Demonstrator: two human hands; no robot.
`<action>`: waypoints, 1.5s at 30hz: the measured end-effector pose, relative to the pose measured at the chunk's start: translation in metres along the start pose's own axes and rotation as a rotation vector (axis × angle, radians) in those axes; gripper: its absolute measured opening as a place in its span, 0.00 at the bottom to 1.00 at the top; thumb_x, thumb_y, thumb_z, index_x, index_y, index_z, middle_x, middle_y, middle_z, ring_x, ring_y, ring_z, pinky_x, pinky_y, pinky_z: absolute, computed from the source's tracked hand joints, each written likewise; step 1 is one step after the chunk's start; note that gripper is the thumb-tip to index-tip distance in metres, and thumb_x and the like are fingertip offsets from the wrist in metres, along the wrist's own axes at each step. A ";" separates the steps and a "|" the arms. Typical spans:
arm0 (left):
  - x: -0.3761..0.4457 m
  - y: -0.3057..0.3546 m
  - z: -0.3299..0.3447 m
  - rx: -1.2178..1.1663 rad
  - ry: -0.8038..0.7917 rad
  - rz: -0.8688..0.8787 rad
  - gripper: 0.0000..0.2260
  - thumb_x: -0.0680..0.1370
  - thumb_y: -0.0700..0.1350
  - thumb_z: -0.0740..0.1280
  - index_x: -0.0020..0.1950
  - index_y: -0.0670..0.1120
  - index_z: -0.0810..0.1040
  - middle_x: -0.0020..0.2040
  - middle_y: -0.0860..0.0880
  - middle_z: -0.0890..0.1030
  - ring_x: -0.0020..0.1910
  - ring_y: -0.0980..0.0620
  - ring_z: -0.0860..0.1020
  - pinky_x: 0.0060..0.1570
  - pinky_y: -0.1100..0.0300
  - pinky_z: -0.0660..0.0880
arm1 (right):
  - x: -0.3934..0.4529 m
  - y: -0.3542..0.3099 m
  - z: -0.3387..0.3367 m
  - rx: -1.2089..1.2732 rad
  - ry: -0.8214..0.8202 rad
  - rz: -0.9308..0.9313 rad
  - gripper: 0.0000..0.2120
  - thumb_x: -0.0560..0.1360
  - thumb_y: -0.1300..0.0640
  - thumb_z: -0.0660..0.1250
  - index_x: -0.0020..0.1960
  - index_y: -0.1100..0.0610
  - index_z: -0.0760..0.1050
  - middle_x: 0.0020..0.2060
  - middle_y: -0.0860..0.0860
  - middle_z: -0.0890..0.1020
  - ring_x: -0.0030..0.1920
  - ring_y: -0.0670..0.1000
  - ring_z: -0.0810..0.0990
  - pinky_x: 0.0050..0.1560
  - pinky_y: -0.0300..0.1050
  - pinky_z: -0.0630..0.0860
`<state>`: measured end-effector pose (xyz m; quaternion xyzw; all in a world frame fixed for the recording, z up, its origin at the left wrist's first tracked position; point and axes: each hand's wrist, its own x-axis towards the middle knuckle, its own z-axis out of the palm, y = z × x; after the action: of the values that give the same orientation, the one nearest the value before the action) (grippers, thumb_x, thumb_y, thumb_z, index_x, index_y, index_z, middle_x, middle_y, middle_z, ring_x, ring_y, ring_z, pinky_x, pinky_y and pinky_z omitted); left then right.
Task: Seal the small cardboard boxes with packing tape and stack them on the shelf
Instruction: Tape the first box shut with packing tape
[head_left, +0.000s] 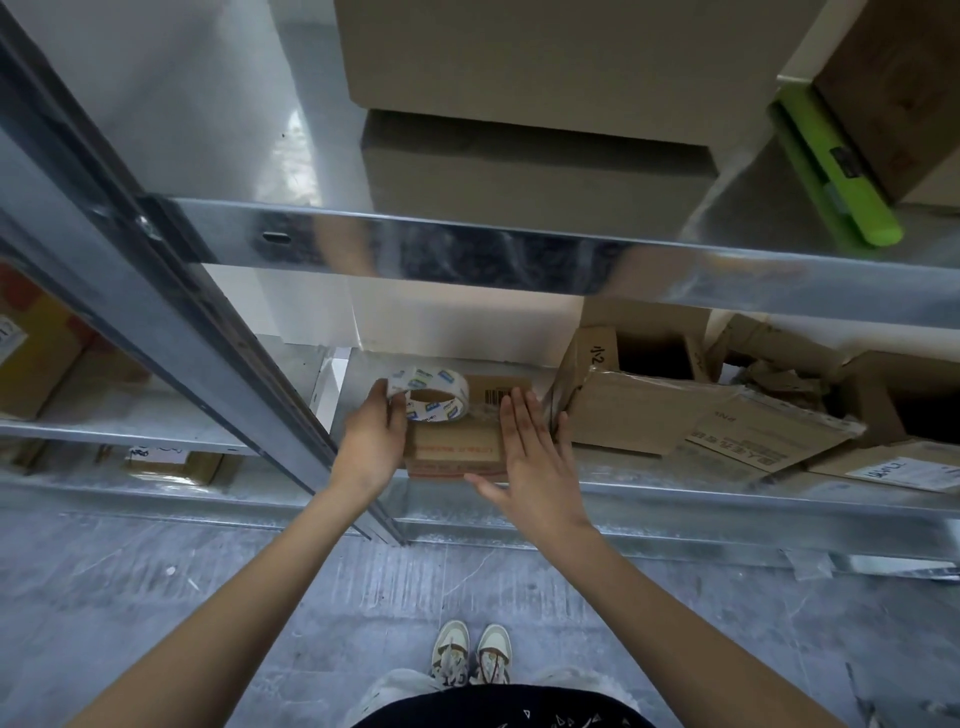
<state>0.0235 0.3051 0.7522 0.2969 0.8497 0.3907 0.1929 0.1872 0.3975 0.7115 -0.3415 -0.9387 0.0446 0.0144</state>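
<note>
**Taping a small box on the lower shelf**

Sneakers (471, 652) stand below. Open cartons (649, 395) hold crumpled cardboard (lying askew). On the shelf (675, 499), the small brown box (454, 449) bears red print; left hand (371, 441) grips the tape roll (430, 395), right hand (530, 447) presses flat, fingers straight.

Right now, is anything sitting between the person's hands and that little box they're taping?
Nothing visible does. The left hand holds the tape roll right over the small box, and the right hand lies flat against its right side.
</note>
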 end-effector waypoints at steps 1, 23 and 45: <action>0.000 0.000 -0.001 0.018 0.001 0.021 0.07 0.83 0.41 0.54 0.52 0.40 0.69 0.43 0.48 0.76 0.39 0.47 0.74 0.30 0.66 0.63 | 0.000 0.001 0.000 -0.006 0.000 -0.004 0.44 0.71 0.31 0.51 0.73 0.65 0.63 0.72 0.59 0.66 0.74 0.54 0.60 0.71 0.62 0.58; -0.024 0.001 0.018 -0.213 0.054 0.048 0.07 0.79 0.37 0.61 0.56 0.42 0.67 0.42 0.54 0.78 0.36 0.59 0.80 0.30 0.71 0.74 | 0.017 -0.019 0.000 0.082 -0.042 -0.147 0.51 0.66 0.30 0.58 0.75 0.65 0.55 0.75 0.61 0.56 0.77 0.56 0.51 0.74 0.52 0.41; -0.022 -0.028 -0.015 -0.001 -0.049 -0.038 0.09 0.77 0.30 0.53 0.52 0.43 0.61 0.46 0.42 0.74 0.39 0.44 0.78 0.33 0.57 0.80 | 0.015 -0.011 0.009 -0.005 0.056 -0.184 0.47 0.64 0.31 0.68 0.76 0.50 0.56 0.72 0.65 0.64 0.72 0.62 0.63 0.72 0.58 0.55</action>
<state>0.0212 0.2677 0.7417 0.2902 0.8499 0.3802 0.2210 0.1678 0.3978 0.7036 -0.2549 -0.9655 0.0311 0.0437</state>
